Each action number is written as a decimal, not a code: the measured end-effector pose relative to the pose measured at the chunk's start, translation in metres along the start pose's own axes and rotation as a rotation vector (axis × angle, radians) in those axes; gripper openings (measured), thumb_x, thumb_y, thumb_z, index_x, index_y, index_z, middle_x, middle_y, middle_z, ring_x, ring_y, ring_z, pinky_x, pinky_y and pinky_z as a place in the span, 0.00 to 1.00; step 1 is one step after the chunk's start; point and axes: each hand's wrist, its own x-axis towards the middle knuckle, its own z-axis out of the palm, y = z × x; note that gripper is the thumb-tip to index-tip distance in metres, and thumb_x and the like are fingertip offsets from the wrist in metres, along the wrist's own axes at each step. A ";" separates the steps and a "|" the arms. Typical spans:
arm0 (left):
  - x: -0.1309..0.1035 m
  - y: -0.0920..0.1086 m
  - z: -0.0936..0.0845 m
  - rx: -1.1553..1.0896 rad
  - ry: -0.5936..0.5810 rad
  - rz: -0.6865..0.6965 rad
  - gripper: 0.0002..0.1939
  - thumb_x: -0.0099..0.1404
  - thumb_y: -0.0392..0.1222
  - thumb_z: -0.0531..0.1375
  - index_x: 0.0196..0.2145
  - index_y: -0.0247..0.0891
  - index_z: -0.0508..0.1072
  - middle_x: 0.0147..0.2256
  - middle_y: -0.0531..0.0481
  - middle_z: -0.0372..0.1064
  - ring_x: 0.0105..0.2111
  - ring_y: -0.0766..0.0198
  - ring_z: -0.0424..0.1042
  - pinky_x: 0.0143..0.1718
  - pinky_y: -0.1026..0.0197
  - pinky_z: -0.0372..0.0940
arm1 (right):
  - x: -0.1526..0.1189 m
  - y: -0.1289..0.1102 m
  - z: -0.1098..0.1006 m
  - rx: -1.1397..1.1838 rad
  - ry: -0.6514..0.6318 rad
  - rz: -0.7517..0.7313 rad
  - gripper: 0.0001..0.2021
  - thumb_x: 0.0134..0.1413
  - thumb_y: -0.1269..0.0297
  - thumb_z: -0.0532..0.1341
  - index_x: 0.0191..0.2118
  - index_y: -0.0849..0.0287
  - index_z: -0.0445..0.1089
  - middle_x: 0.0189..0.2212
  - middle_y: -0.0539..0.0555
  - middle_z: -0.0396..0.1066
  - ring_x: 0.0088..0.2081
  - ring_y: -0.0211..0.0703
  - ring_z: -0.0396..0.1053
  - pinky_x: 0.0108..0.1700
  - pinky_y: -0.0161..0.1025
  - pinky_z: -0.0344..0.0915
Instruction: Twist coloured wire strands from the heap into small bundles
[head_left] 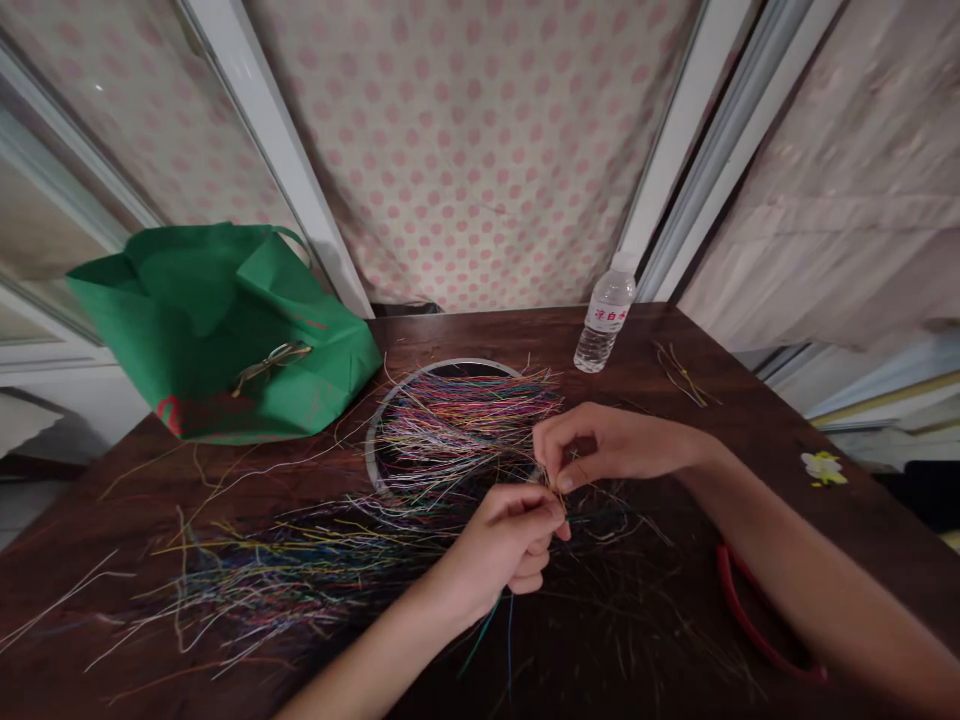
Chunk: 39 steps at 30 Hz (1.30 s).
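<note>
Coloured wires (270,585) lie in a loose, tangled spread across the near part of the table (757,430), green and blue ends showing below the left hand (514,540). That hand is closed, thumb pressed on the index finger, seemingly gripping fine strands; a steady pinch close to the work point would probably keep them from slipping. Just beyond, the right hand (600,440) pinches at the same strands between thumb and fingertip; exactly which is too small to tell. Small, light pulls along a strand's length seem best, since a sideways tug could bend it or drag neighbours along. Behind the hands, more wires lie across a round grey rim (369,455), so lifted wrists would help avoid snags. Farther off, the green bag (322,385) and upright bottle (606,315) stand well apart from the fingers.
</note>
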 end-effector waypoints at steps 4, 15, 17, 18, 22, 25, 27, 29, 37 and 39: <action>0.008 -0.007 -0.001 -0.024 0.045 0.035 0.11 0.56 0.42 0.62 0.23 0.35 0.65 0.13 0.66 0.42 0.12 0.79 0.35 0.13 0.70 0.32 | 0.009 -0.020 0.002 -0.304 -0.032 0.066 0.08 0.50 0.76 0.60 0.24 0.59 0.70 0.22 0.48 0.68 0.24 0.35 0.64 0.26 0.32 0.59; 0.004 0.010 -0.011 -0.196 0.168 0.258 0.11 0.56 0.41 0.62 0.24 0.38 0.61 0.16 0.65 0.45 0.13 0.78 0.36 0.12 0.73 0.36 | -0.012 -0.021 0.099 -0.946 0.591 -0.053 0.11 0.58 0.76 0.52 0.29 0.56 0.68 0.24 0.54 0.65 0.26 0.43 0.60 0.27 0.41 0.54; 0.001 0.010 -0.008 -0.198 0.176 0.274 0.11 0.57 0.41 0.62 0.24 0.37 0.62 0.16 0.64 0.45 0.13 0.78 0.36 0.12 0.73 0.36 | -0.015 -0.006 0.100 -0.723 0.726 -0.007 0.10 0.57 0.75 0.52 0.29 0.56 0.66 0.24 0.53 0.64 0.27 0.42 0.60 0.29 0.40 0.56; 0.000 0.010 -0.006 -0.199 0.178 0.282 0.11 0.57 0.41 0.62 0.24 0.37 0.62 0.16 0.64 0.44 0.13 0.78 0.36 0.12 0.73 0.36 | -0.015 0.000 0.100 -0.630 0.782 0.018 0.10 0.57 0.75 0.51 0.29 0.57 0.65 0.26 0.53 0.64 0.28 0.42 0.61 0.30 0.40 0.57; -0.005 0.009 -0.004 -0.130 0.180 0.365 0.12 0.60 0.43 0.61 0.24 0.37 0.64 0.15 0.64 0.43 0.13 0.77 0.37 0.13 0.72 0.37 | -0.011 0.000 0.093 -0.396 0.839 0.102 0.09 0.61 0.72 0.49 0.31 0.58 0.61 0.26 0.51 0.62 0.27 0.39 0.61 0.28 0.36 0.60; -0.008 0.006 -0.005 0.095 0.223 0.525 0.14 0.63 0.47 0.58 0.24 0.38 0.63 0.15 0.63 0.42 0.14 0.75 0.39 0.15 0.71 0.40 | -0.009 -0.010 0.086 0.158 0.718 0.158 0.12 0.64 0.62 0.49 0.31 0.59 0.64 0.23 0.49 0.63 0.26 0.38 0.62 0.30 0.36 0.62; -0.008 0.004 -0.005 0.283 0.269 0.624 0.16 0.64 0.49 0.57 0.23 0.38 0.64 0.15 0.61 0.45 0.15 0.74 0.43 0.16 0.69 0.43 | -0.009 -0.014 0.083 0.450 0.621 0.193 0.15 0.62 0.56 0.52 0.28 0.59 0.66 0.23 0.50 0.64 0.27 0.39 0.63 0.32 0.38 0.62; -0.008 0.002 -0.005 0.402 0.291 0.675 0.17 0.64 0.49 0.57 0.22 0.38 0.64 0.16 0.60 0.48 0.16 0.72 0.46 0.17 0.68 0.45 | -0.009 -0.016 0.084 0.511 0.584 0.229 0.15 0.58 0.54 0.57 0.28 0.60 0.67 0.24 0.50 0.64 0.28 0.39 0.62 0.33 0.38 0.61; -0.010 0.000 -0.001 0.487 0.260 0.680 0.16 0.66 0.45 0.55 0.22 0.37 0.65 0.17 0.59 0.49 0.16 0.72 0.48 0.18 0.68 0.45 | -0.007 -0.007 0.099 0.405 0.642 0.169 0.14 0.61 0.56 0.54 0.26 0.58 0.60 0.26 0.49 0.59 0.29 0.37 0.59 0.33 0.37 0.59; -0.010 0.000 -0.002 0.457 0.213 0.623 0.16 0.66 0.46 0.55 0.23 0.36 0.66 0.16 0.60 0.48 0.15 0.73 0.46 0.17 0.68 0.44 | -0.008 -0.006 0.100 0.368 0.697 0.139 0.10 0.62 0.60 0.53 0.30 0.56 0.58 0.26 0.48 0.58 0.29 0.37 0.58 0.33 0.37 0.58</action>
